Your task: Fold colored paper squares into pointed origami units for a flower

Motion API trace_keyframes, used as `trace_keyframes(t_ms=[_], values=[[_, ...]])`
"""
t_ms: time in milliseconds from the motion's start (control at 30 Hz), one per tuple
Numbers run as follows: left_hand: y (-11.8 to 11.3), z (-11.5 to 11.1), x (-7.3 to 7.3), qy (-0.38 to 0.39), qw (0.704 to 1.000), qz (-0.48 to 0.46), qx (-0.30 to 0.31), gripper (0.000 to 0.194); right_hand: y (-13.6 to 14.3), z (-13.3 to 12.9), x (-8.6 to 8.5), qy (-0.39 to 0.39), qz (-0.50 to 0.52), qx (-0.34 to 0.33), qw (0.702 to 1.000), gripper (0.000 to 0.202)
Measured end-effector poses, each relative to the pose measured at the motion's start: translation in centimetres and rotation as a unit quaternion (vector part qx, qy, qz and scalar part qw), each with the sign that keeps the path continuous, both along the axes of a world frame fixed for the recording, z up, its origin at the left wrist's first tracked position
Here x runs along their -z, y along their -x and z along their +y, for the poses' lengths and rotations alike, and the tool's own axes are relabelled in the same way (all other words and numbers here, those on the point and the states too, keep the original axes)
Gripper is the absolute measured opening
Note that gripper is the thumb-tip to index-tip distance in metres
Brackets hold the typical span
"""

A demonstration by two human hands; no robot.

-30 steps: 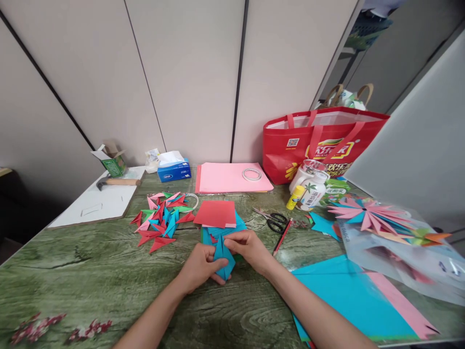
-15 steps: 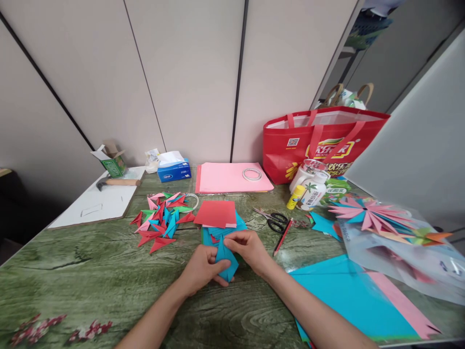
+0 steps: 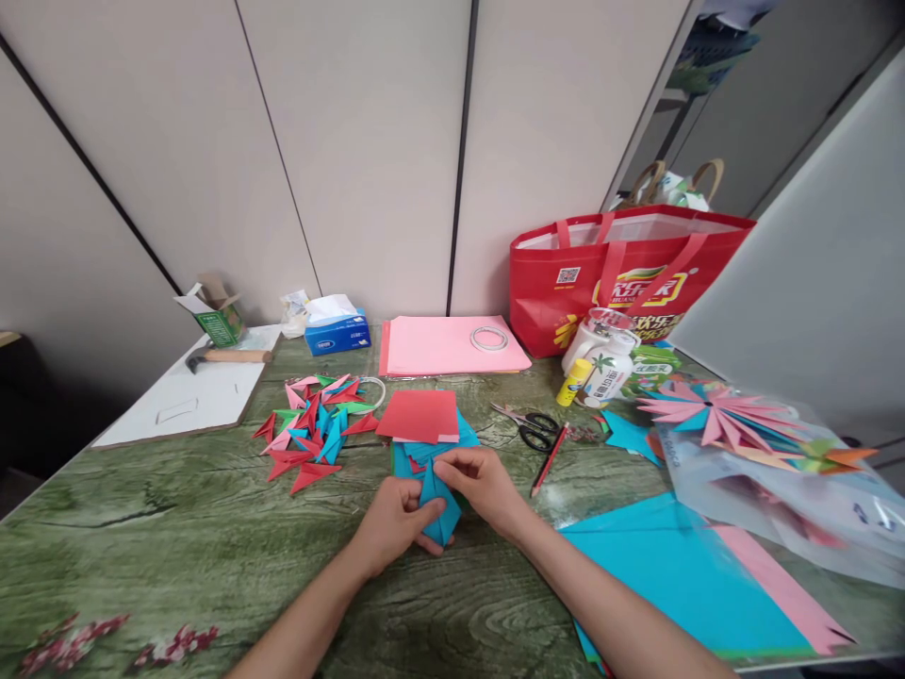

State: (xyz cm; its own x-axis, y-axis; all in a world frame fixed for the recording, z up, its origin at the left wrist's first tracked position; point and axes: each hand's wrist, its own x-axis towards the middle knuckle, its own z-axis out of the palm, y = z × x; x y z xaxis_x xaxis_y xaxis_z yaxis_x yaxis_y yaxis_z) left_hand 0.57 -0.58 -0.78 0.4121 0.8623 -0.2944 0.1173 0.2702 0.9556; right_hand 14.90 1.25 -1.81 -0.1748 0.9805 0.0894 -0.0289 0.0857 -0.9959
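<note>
A folded piece of blue paper (image 3: 439, 507), pointed at its far end, is held between both hands over the table. My left hand (image 3: 393, 521) grips its lower left side, thumb on top and fingers underneath. My right hand (image 3: 483, 479) pinches the far tip between thumb and forefinger. Just beyond lie blue paper sheets (image 3: 467, 433) with a red square of paper (image 3: 419, 416) on top. To the left is a heap of folded paper pieces (image 3: 316, 426) in red, blue, pink and green.
Black-handled scissors (image 3: 535, 430) and a red pencil (image 3: 550, 460) lie right of my hands. Large blue sheets (image 3: 679, 575) cover the near right. A glue stick (image 3: 574, 382), white bottle (image 3: 608, 368) and red bag (image 3: 566, 283) stand behind. A hammer (image 3: 230, 356) rests on a white board.
The view has shifted very slightly. My left thumb and the blue paper have moved a little; both hands keep their hold.
</note>
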Motion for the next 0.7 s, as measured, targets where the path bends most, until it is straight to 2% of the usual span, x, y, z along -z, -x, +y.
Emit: trace_keyframes(t_ms=[167, 267, 433, 700], values=[[-0.06, -0.03, -0.02, -0.005, 1.000, -0.007, 0.026, 0.026, 0.41, -0.28, 0.22, 0.033, 0.029, 0.045, 0.998, 0.018], [-0.06, -0.19, -0.12, -0.003, 0.999, -0.027, 0.035, 0.027, 0.58, -0.42, 0.15, 0.027, 0.030, 0.059, 0.997, 0.018], [-0.04, -0.36, -0.01, 0.011, 0.999, -0.033, 0.039, 0.028, 0.54, -0.42, -0.33, 0.002, 0.015, 0.045, 0.999, 0.021], [-0.22, -0.25, 0.17, 0.003, 0.999, 0.000, 0.039, 0.027, 0.37, -0.25, -0.17, 0.047, 0.023, 0.026, 0.998, 0.029]])
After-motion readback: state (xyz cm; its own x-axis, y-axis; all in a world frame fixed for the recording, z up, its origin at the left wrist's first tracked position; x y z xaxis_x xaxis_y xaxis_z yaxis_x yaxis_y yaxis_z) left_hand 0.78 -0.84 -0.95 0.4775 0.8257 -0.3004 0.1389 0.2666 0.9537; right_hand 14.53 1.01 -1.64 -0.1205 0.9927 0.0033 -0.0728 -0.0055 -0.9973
